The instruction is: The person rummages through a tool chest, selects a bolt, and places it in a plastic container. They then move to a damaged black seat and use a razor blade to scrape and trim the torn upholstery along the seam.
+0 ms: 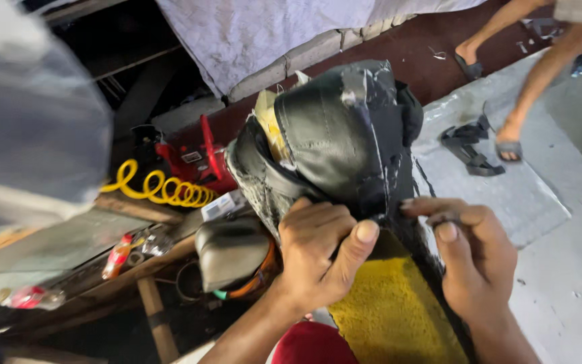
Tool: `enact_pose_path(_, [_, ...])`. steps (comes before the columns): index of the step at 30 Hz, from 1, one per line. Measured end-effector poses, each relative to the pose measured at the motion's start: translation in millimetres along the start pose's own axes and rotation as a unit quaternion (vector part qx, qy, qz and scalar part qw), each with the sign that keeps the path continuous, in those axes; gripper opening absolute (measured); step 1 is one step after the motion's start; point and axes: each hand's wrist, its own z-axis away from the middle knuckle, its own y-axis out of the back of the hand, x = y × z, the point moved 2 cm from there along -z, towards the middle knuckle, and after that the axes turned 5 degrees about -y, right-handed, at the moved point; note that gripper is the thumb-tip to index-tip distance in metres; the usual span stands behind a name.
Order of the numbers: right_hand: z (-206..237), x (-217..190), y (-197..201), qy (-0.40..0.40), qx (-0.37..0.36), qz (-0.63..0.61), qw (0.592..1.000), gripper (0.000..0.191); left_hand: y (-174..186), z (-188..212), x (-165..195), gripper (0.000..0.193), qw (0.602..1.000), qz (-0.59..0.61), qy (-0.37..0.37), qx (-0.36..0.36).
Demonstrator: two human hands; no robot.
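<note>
Hands: left hand (321,253) and right hand (469,253) clamped on black leather cover (341,131); hard pulling may tear it off yellow foam (389,313).

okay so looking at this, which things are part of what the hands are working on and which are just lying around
In hand:
black seat cover, gripped by the left hand and the right hand
yellow foam under the cover

Lying about:
yellow coiled hose
red tool
small black seat
red bottle
black sandals on the floor
another person's feet, walking past
</note>
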Motion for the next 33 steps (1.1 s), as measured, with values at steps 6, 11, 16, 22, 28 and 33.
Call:
enact_pose_path(6, [-201.0,70.8,45.5,0.161,-0.089,0.04,0.982,0.01,-101.5,-111.8,-107.7,0.041,0.997,-0.045,-0.051,0.021])
enact_pose_path(11, [-397.3,97.2,83.0,0.157,-0.111,0.016,0.981,0.015,-177.0,-240.2,-188.5,0.04,0.993,-0.078,-0.057,0.073])
enact_pose_path(16, [-548.0,105.9,118.4,0.245,-0.099,0.064,0.962,0.016,-233.7,-331.1,-232.3,0.041,0.987,-0.118,-0.063,0.088])
enact_pose_path(22, [-683.0,111.3,122.4,0.224,-0.066,0.028,0.972,0.018,-253.9,-418.9,-262.5,0.042,0.983,-0.121,-0.101,0.095])
enact_pose_path(28, [-825.4,175.2,138.4,0.273,-0.006,0.03,0.961,0.021,-275.6,-500.3,-351.7,0.042,0.986,-0.049,-0.114,0.109])
enact_pose_path(33, [-999.8,257.0,165.7,0.324,0.079,0.092,0.938,0.02,-309.1,-598.1,-502.9,0.041,0.989,0.049,-0.101,0.095])
